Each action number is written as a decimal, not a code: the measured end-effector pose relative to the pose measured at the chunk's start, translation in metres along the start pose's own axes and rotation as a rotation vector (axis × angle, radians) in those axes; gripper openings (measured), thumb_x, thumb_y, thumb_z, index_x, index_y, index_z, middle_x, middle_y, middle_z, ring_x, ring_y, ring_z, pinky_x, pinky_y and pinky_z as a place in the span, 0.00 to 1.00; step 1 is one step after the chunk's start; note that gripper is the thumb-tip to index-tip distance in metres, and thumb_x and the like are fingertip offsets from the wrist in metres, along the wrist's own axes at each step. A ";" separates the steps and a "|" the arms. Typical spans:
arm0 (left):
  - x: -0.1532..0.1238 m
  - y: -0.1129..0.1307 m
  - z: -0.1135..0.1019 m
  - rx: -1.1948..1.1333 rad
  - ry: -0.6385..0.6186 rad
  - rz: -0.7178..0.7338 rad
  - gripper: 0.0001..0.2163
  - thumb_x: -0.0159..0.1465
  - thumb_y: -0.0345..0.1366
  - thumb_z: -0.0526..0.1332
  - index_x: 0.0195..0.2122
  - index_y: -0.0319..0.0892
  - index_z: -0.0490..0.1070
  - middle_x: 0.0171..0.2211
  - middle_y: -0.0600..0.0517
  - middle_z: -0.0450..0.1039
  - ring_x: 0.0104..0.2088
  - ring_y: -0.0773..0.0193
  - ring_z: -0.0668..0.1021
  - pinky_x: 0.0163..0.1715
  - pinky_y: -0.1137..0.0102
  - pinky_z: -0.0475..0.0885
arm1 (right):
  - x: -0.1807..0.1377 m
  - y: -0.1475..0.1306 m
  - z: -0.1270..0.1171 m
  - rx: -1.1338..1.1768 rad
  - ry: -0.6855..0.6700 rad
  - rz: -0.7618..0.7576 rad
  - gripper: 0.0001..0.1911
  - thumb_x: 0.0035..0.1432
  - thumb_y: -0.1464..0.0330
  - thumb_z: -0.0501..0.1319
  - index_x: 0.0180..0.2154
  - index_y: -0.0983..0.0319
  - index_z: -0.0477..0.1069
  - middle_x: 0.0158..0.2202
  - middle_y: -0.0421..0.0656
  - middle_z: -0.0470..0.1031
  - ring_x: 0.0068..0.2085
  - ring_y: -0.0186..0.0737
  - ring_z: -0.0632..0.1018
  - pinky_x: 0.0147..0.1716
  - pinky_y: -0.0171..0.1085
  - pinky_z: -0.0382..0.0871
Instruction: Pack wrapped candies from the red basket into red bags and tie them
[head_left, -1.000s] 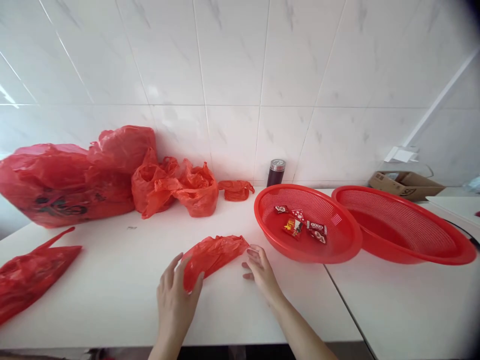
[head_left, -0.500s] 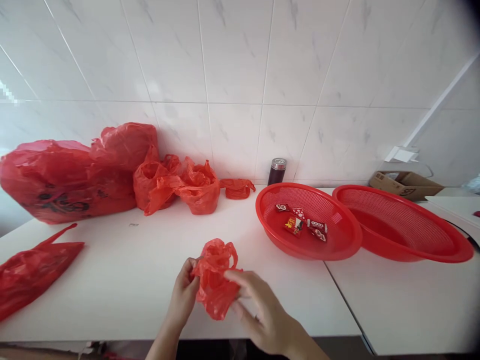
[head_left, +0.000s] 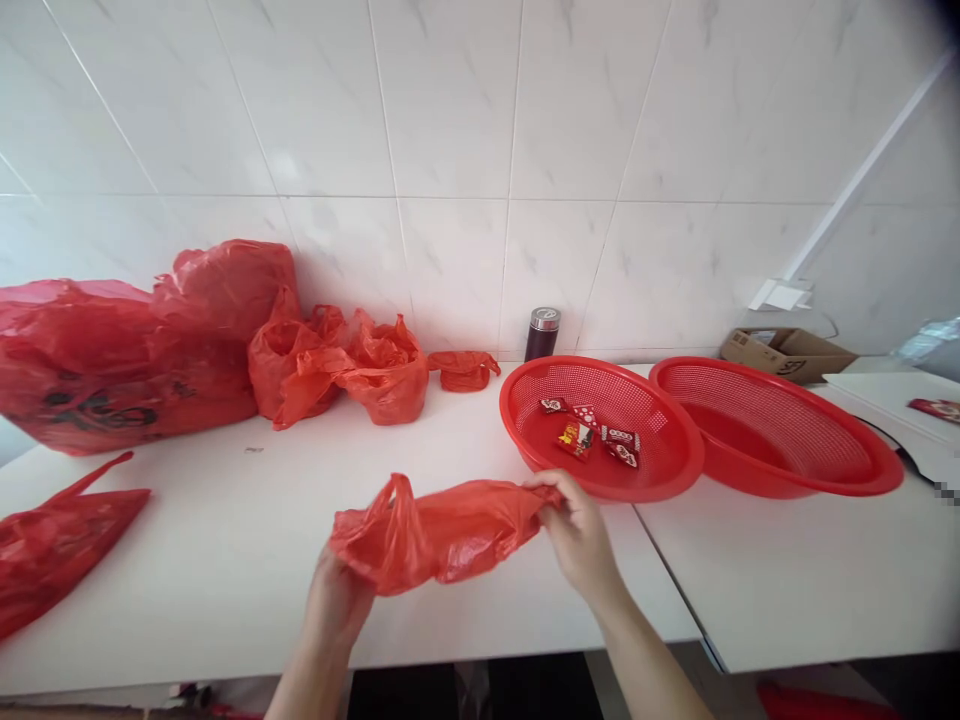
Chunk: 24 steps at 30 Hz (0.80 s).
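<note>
A red plastic bag (head_left: 469,530) is stretched sideways between my two hands above the white table. My left hand (head_left: 341,592) grips its left end from below, its fingers mostly hidden behind the plastic. At the other end, my right hand (head_left: 576,525) pinches the gathered corner between thumb and fingers. One handle loop of the bag stands up near the left side. Just beyond my right hand is a red plastic basket (head_left: 517,440) with several small wrapped snacks (head_left: 576,438) lying in it.
A second red basket (head_left: 874,465) overlaps the first on the right. Filled red bags (head_left: 217,340) line the wall at the left, with another red bag (head_left: 67,540) at the near left. A dark flask (head_left: 542,335) and a cardboard box (head_left: 787,352) stand at the back.
The crumpled bag has been pulled out lengthwise. My right hand has moved right and closed on its end; my left hand has shifted slightly left. The view has turned a little to the right.
</note>
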<state>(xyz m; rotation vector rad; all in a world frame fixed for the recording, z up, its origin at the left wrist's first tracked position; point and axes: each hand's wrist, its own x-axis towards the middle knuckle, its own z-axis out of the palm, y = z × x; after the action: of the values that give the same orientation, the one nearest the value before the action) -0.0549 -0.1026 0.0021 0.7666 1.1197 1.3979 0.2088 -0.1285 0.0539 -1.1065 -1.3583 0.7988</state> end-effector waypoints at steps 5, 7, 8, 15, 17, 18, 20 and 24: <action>-0.003 0.022 -0.011 -0.113 0.156 0.035 0.11 0.52 0.37 0.66 0.32 0.47 0.64 0.45 0.53 0.74 0.49 0.55 0.76 0.53 0.54 0.66 | -0.005 0.007 -0.029 -0.170 0.154 -0.108 0.11 0.56 0.74 0.52 0.39 0.59 0.69 0.40 0.43 0.73 0.43 0.41 0.74 0.41 0.37 0.69; -0.020 0.038 0.004 0.022 0.271 0.307 0.09 0.55 0.38 0.64 0.34 0.48 0.64 0.52 0.52 0.70 0.56 0.53 0.71 0.59 0.52 0.58 | -0.010 0.004 -0.028 -0.240 0.164 -0.179 0.14 0.55 0.76 0.51 0.40 0.58 0.70 0.41 0.43 0.73 0.45 0.41 0.74 0.44 0.37 0.68; -0.029 0.045 0.015 0.149 0.294 0.479 0.09 0.56 0.38 0.64 0.36 0.49 0.65 0.54 0.52 0.69 0.57 0.53 0.69 0.60 0.52 0.56 | -0.012 0.003 -0.026 -0.257 0.152 -0.203 0.15 0.54 0.77 0.51 0.41 0.58 0.70 0.42 0.43 0.73 0.47 0.41 0.73 0.45 0.38 0.68; -0.035 -0.001 0.071 1.292 0.117 0.710 0.10 0.62 0.38 0.59 0.42 0.49 0.77 0.67 0.45 0.44 0.66 0.36 0.48 0.57 0.42 0.54 | -0.033 0.003 0.006 0.135 0.107 0.051 0.09 0.59 0.71 0.53 0.41 0.60 0.68 0.44 0.44 0.71 0.35 0.36 0.77 0.36 0.37 0.74; -0.018 -0.028 0.063 1.363 0.153 0.573 0.17 0.62 0.36 0.58 0.53 0.49 0.71 0.68 0.41 0.41 0.65 0.33 0.51 0.55 0.41 0.56 | -0.040 0.008 0.008 0.273 0.141 0.144 0.06 0.60 0.68 0.55 0.39 0.60 0.67 0.44 0.44 0.71 0.36 0.37 0.76 0.37 0.39 0.74; -0.009 -0.037 0.056 1.358 0.166 0.527 0.21 0.62 0.35 0.57 0.58 0.47 0.66 0.68 0.39 0.41 0.64 0.34 0.54 0.54 0.42 0.57 | -0.042 0.011 0.006 0.324 0.168 0.176 0.05 0.59 0.67 0.55 0.38 0.60 0.67 0.44 0.44 0.71 0.37 0.38 0.76 0.37 0.39 0.75; 0.006 -0.043 0.042 1.269 0.177 0.438 0.29 0.60 0.30 0.56 0.64 0.44 0.56 0.66 0.36 0.46 0.62 0.38 0.60 0.55 0.45 0.58 | -0.047 0.021 -0.001 0.396 0.236 0.224 0.04 0.59 0.66 0.56 0.36 0.60 0.66 0.43 0.43 0.71 0.39 0.39 0.76 0.39 0.40 0.74; 0.019 -0.020 0.023 0.955 0.072 0.171 0.26 0.56 0.26 0.54 0.57 0.41 0.64 0.49 0.41 0.72 0.53 0.45 0.71 0.52 0.51 0.64 | -0.050 0.034 -0.026 0.297 0.257 0.288 0.08 0.58 0.65 0.57 0.41 0.58 0.66 0.47 0.44 0.71 0.45 0.43 0.74 0.45 0.45 0.72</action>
<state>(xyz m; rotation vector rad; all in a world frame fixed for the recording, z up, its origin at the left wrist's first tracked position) -0.0292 -0.0812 -0.0115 1.5107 1.8352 0.9748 0.2348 -0.1681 0.0080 -1.1353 -0.8453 0.9936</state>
